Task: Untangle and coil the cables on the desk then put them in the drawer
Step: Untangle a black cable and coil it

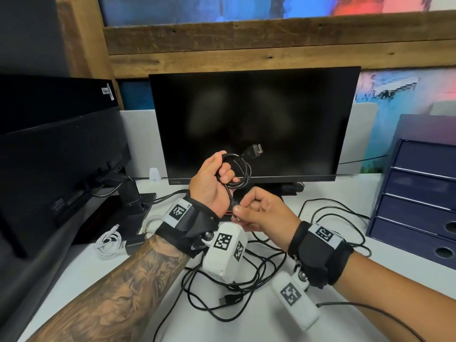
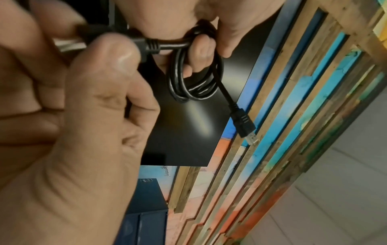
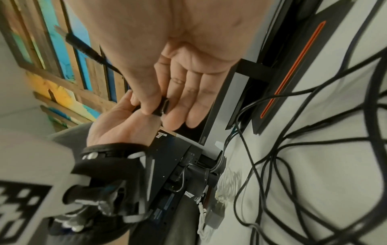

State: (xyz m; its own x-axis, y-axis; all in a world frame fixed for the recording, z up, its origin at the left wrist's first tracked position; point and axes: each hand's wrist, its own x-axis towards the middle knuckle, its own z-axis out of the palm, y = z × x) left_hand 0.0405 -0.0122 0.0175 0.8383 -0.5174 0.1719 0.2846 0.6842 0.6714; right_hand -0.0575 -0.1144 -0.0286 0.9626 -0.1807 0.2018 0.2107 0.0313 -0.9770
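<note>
Black cable everywhere, basically. Closest to the camera there's a loose tangle of black cables (image 1: 237, 290) sprawled on the white desk (image 1: 81, 287), right under both wrists, not sorted at all yet.

Just above that, the right hand (image 1: 261, 213) has thumb and forefinger pinched on one plug end of a short black cable; the other fingers look loosely curled and hold nothing else that I can see. The left hand (image 1: 212, 183) is clenched around the coiled cable (image 1: 238, 170), with a few small loops hanging off its fingers, raised in front of the monitor (image 1: 254, 124). The other plug (image 1: 254, 151) sticks out free at the top of the coil.

So I'd say the step in hand is finishing off this one coil: only a short tail is left between the loops and the pinched plug. Next move probably means wrapping or tucking that last bit so the loops don't spring open, without letting the left grip slacken.

Off to the left a white cable (image 1: 108, 243) sits bunched near the monitor stand, apart from the black mess. Far right is the blue drawer unit (image 1: 419, 193), drawers all closed as far as I can tell, so one has to be pulled open before anything goes in. Most of the job is still ahead, I reckon.
</note>
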